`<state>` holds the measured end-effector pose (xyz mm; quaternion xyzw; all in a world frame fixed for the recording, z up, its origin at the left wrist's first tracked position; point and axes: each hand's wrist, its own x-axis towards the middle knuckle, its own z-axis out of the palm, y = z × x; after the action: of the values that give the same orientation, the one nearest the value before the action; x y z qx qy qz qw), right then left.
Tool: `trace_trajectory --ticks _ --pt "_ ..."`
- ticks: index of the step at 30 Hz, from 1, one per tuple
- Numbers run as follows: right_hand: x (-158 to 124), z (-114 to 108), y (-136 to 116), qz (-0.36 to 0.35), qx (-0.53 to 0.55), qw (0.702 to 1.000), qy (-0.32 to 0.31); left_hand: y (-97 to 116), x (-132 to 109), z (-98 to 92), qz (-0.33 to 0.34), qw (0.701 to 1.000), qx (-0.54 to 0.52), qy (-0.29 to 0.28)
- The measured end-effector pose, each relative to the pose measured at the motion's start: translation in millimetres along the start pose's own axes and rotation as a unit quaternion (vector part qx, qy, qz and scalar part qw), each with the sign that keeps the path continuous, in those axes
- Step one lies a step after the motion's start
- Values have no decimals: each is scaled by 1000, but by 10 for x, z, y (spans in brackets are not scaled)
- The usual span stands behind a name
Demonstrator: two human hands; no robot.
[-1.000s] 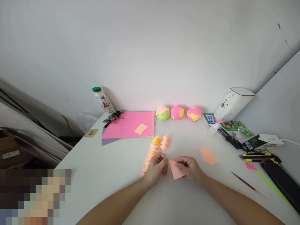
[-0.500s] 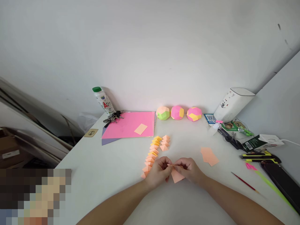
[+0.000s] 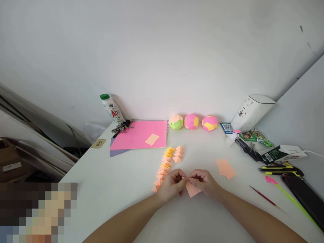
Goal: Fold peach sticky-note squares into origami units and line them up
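Observation:
A peach sheet of paper (image 3: 192,189) is pinched at its upper edge between the fingertips of my left hand (image 3: 174,185) and my right hand (image 3: 204,184). Both hands are closed, with their thumbs and forefingers nearly meeting. The sheet's lower corner points down toward me. Just beyond my left hand runs a row of folded paper pieces (image 3: 162,172), peach and yellow, with a shorter peach row (image 3: 178,154) beside it. To the right of my right hand lie loose peach paper sheets (image 3: 226,168), overlapping.
Three faceted paper balls (image 3: 191,122) sit along the wall. A pink sheet (image 3: 136,135) carries keys (image 3: 123,126) and a small peach paper (image 3: 152,139); a bottle (image 3: 112,109) stands behind. On the right are a white device (image 3: 251,113), a utility knife (image 3: 280,169), a phone (image 3: 303,192) and a thin brush (image 3: 263,195).
The peach sheet between my fingers has shifted and turned slightly to the right. My hands have hardly moved, and the other things lie as before.

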<state>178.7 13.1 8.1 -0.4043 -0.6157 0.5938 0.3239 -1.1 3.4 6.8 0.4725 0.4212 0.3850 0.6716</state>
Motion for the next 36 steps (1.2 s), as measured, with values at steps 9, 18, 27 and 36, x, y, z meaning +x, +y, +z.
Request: trace_trajectory --ticks 9,18,27,36 --pt "-4 34 -29 1 -36 999 6 -55 -2 -12 -1 998 55 -19" --pt "-28 55 -80 27 24 999 40 -75 16 -12 -1 1000 -13 23" --pt "-16 35 -61 30 110 990 77 -56 39 -32 -9 991 -120 52" --pt "-15 25 36 18 48 999 9 -58 33 -7 -13 1000 1 14"
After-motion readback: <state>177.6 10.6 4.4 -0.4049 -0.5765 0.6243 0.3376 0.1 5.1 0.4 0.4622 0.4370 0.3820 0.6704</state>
